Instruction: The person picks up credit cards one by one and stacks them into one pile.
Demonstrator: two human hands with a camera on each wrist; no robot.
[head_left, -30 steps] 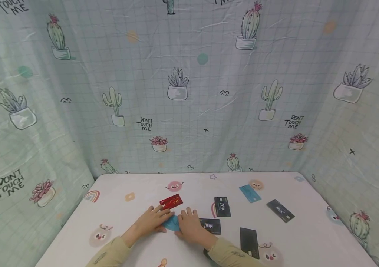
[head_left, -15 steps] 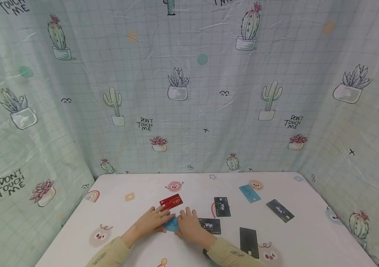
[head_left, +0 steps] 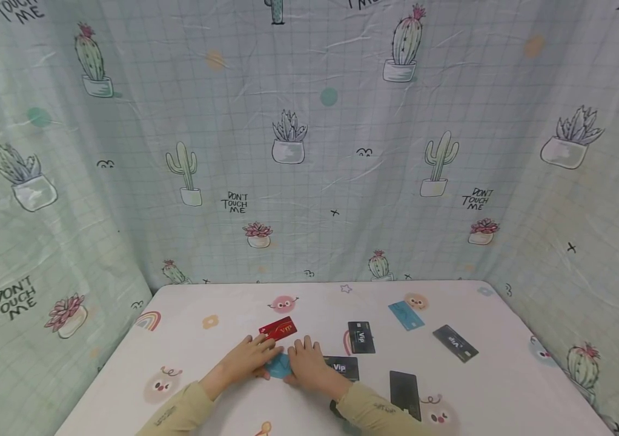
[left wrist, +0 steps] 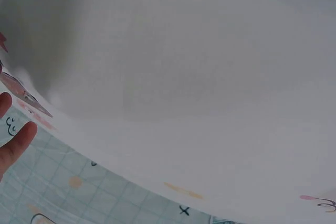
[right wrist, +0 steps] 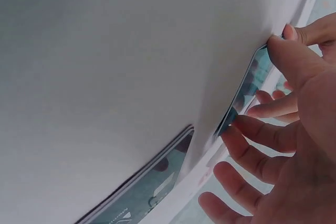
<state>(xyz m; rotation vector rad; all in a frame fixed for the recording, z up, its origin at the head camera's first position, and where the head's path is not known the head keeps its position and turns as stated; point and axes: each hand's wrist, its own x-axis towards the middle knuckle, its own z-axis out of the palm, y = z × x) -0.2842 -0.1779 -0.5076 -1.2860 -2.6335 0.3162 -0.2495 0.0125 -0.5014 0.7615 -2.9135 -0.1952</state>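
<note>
A blue card [head_left: 279, 366] lies flat between the hands, on or just above the white table; fingers cover both ends. My left hand [head_left: 246, 361] holds its left end by the edges, fingers at the far edge and thumb at the near one. Gripping its right end is my right hand [head_left: 311, 368]; the right wrist view shows its thumb on one edge of the blue card [right wrist: 249, 85] and fingertips on the opposite one. Just beyond the left fingertips sits a red VIP card [head_left: 278, 329]. Only a few left fingers [left wrist: 20, 142] enter the left wrist view.
Right of the right hand lies a black Vip card [head_left: 344, 367], with another black Vip card [head_left: 361, 337] behind. Farther right are a blue card [head_left: 406, 315], a dark Vip card [head_left: 455, 343] and a black card [head_left: 405, 393]. The right sleeve partly hides one more dark card [head_left: 335, 409].
The hands and the blue card stay almost in place. The whole head view has shifted slightly.
</note>
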